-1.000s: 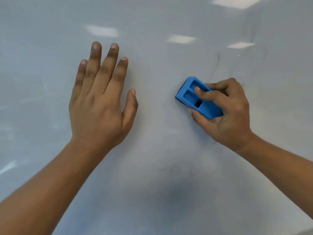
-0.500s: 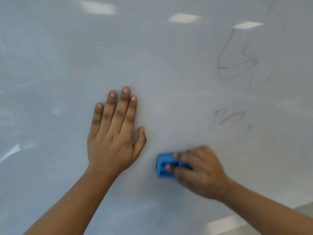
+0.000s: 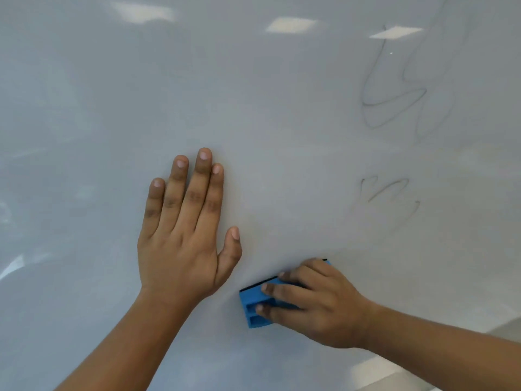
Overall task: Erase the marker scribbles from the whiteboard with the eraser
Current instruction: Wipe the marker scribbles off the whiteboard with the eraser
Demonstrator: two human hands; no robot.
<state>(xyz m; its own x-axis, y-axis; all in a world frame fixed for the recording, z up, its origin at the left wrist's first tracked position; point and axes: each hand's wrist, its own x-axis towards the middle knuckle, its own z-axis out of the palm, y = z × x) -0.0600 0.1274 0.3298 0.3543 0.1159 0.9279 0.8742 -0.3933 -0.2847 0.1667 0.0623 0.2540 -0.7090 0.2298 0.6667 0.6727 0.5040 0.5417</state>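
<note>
The whiteboard point(image 3: 112, 108) fills the head view. My right hand point(image 3: 318, 303) grips a blue eraser point(image 3: 253, 306) and presses its dark felt side against the board at the lower middle. My left hand point(image 3: 186, 235) lies flat on the board just left of the eraser, fingers spread upward, holding nothing. Faint grey scribbles point(image 3: 394, 100) loop across the upper right of the board. A smaller faint scribble point(image 3: 389, 193) sits above and to the right of the eraser.
Ceiling lights reflect on the glossy board as bright patches point(image 3: 290, 25) along the top. The board's lower edge point(image 3: 400, 359) shows at the bottom right, with a pale surface beyond it.
The eraser and my right hand have dropped lower in view while my gaze rose, bringing the upper right scribbles into sight. My left hand stays flat on the board.
</note>
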